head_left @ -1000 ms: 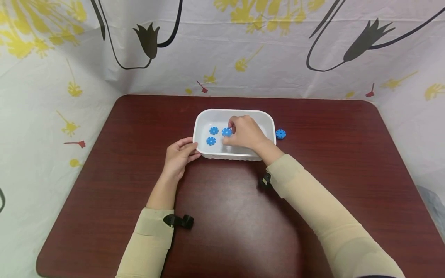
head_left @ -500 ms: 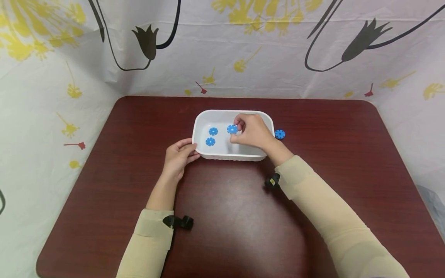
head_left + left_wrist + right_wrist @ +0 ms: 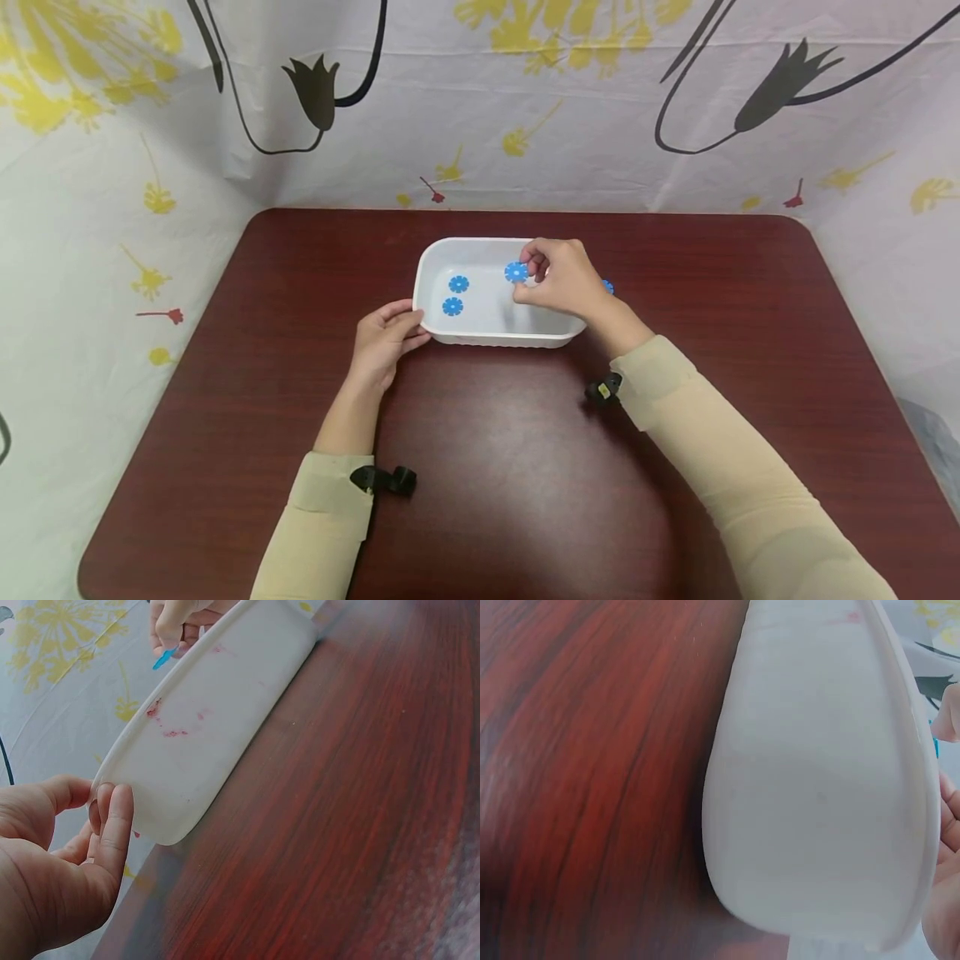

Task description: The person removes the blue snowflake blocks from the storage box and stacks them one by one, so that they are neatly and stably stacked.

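Observation:
A white plastic tub (image 3: 495, 340) stands on the table, and my left hand (image 3: 384, 337) grips its left front corner, thumb at the rim and fingers below. Over the tub's right part my right hand (image 3: 564, 279) pinches a blue notched disc (image 3: 516, 272), a snowflake-type building piece, between thumb and fingers. In the left wrist view the disc (image 3: 163, 658) shows edge-on above the far rim. Two more blue discs lie on the tub floor at the left, a rear one (image 3: 458, 284) and a front one (image 3: 452, 307). The right wrist view shows mostly the tub's outer wall (image 3: 817, 787).
Another blue disc (image 3: 607, 287) lies on the table just right of the tub, mostly hidden behind my right hand. The dark red-brown table (image 3: 510, 467) has rounded corners. White patterned sheeting (image 3: 585, 158) hangs behind it and at the sides.
My right hand has lifted the blue disc and carried it rightward and slightly back, now partly covering the disc beside the tub. The left hand stays on the corner.

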Tool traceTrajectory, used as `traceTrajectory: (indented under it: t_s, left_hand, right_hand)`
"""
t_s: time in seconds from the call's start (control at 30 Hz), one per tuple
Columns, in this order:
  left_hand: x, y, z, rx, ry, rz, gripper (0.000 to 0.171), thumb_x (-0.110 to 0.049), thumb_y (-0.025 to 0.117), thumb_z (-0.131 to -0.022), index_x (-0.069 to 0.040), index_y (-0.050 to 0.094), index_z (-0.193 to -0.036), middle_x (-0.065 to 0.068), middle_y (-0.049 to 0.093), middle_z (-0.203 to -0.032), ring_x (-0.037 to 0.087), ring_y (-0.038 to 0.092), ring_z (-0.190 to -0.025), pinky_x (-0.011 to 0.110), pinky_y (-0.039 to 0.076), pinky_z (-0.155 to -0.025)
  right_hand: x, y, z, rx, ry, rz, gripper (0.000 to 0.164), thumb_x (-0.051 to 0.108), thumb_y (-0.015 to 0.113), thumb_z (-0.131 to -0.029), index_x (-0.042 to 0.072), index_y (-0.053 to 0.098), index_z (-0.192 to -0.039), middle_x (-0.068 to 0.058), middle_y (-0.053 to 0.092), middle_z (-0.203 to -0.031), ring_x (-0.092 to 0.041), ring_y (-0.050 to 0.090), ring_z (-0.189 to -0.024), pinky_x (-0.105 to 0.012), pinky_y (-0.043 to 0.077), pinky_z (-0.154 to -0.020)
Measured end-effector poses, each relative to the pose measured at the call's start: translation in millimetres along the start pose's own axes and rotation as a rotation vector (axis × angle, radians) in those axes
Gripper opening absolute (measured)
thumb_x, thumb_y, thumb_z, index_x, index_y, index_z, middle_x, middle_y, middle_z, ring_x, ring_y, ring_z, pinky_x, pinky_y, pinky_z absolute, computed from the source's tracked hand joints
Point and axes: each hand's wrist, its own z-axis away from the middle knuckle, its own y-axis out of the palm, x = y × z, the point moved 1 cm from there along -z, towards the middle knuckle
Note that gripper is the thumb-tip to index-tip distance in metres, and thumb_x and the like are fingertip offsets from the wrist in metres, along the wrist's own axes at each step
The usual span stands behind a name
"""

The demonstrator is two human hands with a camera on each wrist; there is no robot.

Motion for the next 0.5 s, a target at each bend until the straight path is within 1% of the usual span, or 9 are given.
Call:
traceTrajectory:
  t_s: [0.2,0.4,0.5]
  left_hand:
    - [-0.4,0.6,0.7,-0.006,-0.006,-0.001,0.036,-0.003,0.068,-0.096,0.008,0.059,-0.128,0.012,0.072,-0.096,0.014,0.071,-0.074,0.030,0.064,-0.074]
    - [0.3,1.1,0.3,-0.007,-0.005,0.006,0.035,-0.002,0.068,-0.096,0.009,0.059,-0.127,0.010,0.072,-0.092,0.014,0.071,-0.073,0.030,0.065,-0.074]
    - [0.7,1.3,0.4,-0.010,-0.003,0.010,0.034,-0.002,0.068,-0.096,0.009,0.059,-0.127,0.011,0.072,-0.093,0.013,0.071,-0.072,0.030,0.065,-0.073]
  right_hand:
    - [-6.3,-11.3,4.1,-0.025,-0.016,-0.008,0.025,0.012,0.079,-0.066,0.002,0.066,-0.086,-0.006,0.063,-0.073,-0.016,0.059,-0.062,-0.019,0.053,-0.058]
    - [-8.9,-20.8,8.6,-0.042,-0.027,0.057,0.026,0.018,0.080,-0.067,0.005,0.068,-0.085,-0.003,0.065,-0.073,-0.016,0.061,-0.064,-0.025,0.052,-0.060]
    - [-10.6,-24.5,9.8,-0.049,-0.025,0.081,0.026,0.020,0.080,-0.066,0.007,0.069,-0.085,-0.003,0.067,-0.073,-0.016,0.062,-0.066,-0.026,0.049,-0.060]
